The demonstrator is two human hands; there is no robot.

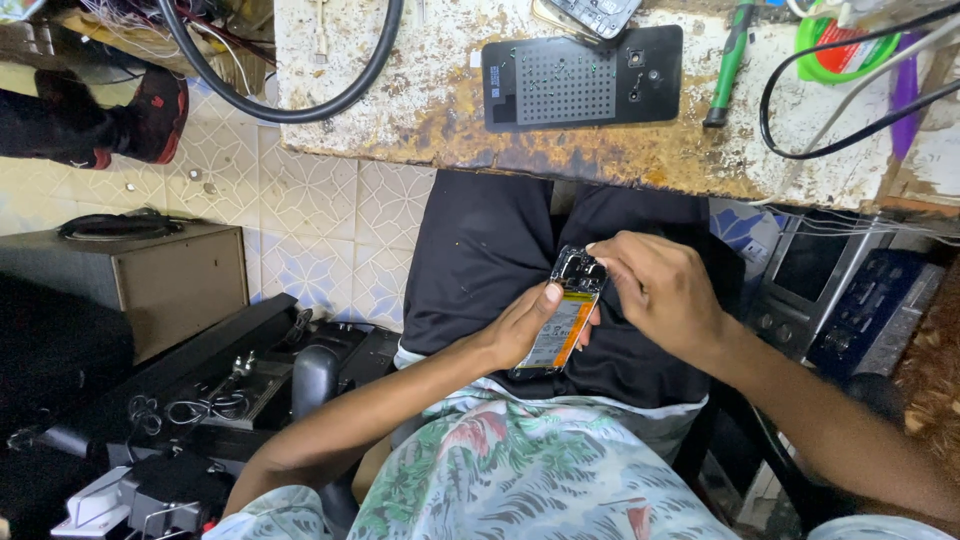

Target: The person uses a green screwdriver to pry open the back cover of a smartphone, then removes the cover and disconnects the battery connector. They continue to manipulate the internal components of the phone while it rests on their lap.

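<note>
The opened phone (567,318) sits over the person's lap, just below the worn bench edge (600,165). The left hand (520,335) cradles it, thumb pressed on its side for steadiness, while the right hand's (665,290) fingertips pinch at its top end.

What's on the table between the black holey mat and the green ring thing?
A green-handled screwdriver lies on the worn table between the black perforated mat and the green ring, seen in the head view.
</note>
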